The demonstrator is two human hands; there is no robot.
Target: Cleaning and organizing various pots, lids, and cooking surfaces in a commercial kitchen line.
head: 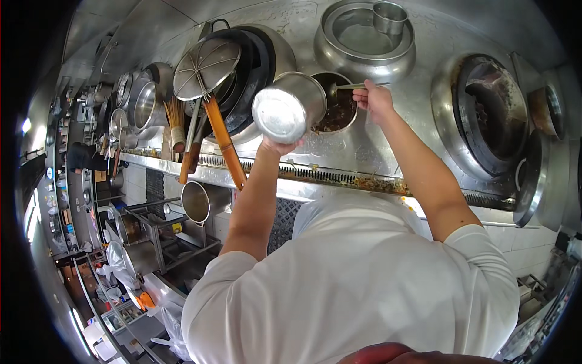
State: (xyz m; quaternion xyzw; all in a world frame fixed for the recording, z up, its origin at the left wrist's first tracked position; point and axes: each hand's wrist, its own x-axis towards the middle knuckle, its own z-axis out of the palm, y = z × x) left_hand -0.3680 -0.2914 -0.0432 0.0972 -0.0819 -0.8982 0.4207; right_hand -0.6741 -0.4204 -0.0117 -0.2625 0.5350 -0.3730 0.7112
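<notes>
My left hand (284, 146) supports a shiny metal pot (295, 107) from below, tilted so that its bottom faces me. The pot's mouth is turned away, beside a second metal pot (353, 123) that stands on the steel range with dark brown contents. My right hand (375, 100) grips the handle of a metal ladle or spoon (352, 86), whose head reaches into that second pot. Whether anything pours from the tilted pot is hidden. Behind stands a round steel vessel (363, 57) of liquid, with a small metal cup (390, 18) at its rim.
On the left, a wire-braced strainer (207, 68) with a bamboo handle and a bristle brush (175, 118) lean near a dark wok (254, 68). A wok burner (486, 113) and a metal lid (532, 182) are at right. A slotted drain (318, 174) with food scraps edges the range.
</notes>
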